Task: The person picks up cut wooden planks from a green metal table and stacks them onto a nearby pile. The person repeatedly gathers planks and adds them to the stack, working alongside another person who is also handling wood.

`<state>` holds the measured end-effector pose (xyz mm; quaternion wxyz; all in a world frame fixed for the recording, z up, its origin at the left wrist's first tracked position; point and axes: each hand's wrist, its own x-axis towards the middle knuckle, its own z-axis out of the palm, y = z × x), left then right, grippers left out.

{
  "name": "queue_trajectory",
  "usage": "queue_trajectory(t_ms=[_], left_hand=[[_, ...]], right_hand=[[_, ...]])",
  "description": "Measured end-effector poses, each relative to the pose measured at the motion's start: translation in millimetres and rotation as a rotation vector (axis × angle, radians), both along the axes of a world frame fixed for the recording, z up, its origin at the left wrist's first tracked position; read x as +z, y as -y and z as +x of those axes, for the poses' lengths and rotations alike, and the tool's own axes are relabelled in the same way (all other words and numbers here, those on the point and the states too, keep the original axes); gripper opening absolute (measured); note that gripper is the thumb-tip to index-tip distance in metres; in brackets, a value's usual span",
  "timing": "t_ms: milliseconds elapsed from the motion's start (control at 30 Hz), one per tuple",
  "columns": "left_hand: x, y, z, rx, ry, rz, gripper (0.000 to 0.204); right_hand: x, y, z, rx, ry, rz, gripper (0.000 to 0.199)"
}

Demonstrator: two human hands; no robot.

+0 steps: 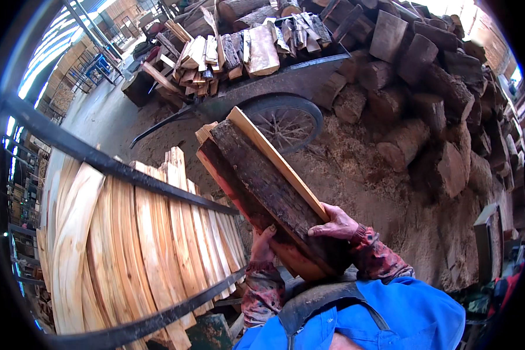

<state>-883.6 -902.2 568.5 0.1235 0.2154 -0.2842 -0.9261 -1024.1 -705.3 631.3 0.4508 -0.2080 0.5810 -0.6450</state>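
Note:
I hold a bundle of split wood slabs point(262, 181) with dark bark on top, its far end tilted up and away from me. My left hand point(261, 244) grips the bundle from underneath on its left side. My right hand point(337, 224) lies over the top right edge, fingers curled onto the bark. The near end of the bundle rests against my chest, above my blue apron point(391, 315). A pale thin board runs along the bundle's right side.
At my left, pale split boards point(134, 245) are stacked in a black metal frame point(105, 163). Ahead stands a wheeled cart point(286, 119) loaded with split wood. A tall pile of logs point(426, 99) fills the right. Sawdust covers the ground.

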Motion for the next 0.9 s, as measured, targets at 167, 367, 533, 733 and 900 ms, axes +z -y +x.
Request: queue_trajectory(t_ms=[167, 367, 533, 733, 900], left_hand=[[-20.8, 35.7, -90.2, 0.052, -0.001, -0.075, 0.064], [-9.1, 59.7, -189.4, 0.163, 0.024, -0.098, 0.062], [-22.3, 94.4, -238.3, 0.196, 0.086, -0.062, 0.06], [-27.4, 157.6, -313.2, 0.154, 0.023, -0.048, 0.058], [-28.3, 237.2, -381.9, 0.097, -0.031, -0.092, 0.059]], right_hand=[[-17.0, 41.0, -106.5, 0.055, -0.1, -0.025, 0.069], [-20.4, 84.3, -231.2, 0.198, -0.197, 0.043, 0.074], [-16.4, 121.2, -291.8, 0.239, -0.232, 0.044, 0.074], [-22.5, 181.0, -362.1, 0.204, -0.27, 0.046, 0.072], [-19.0, 253.2, -416.0, 0.142, -0.24, 0.041, 0.069]])
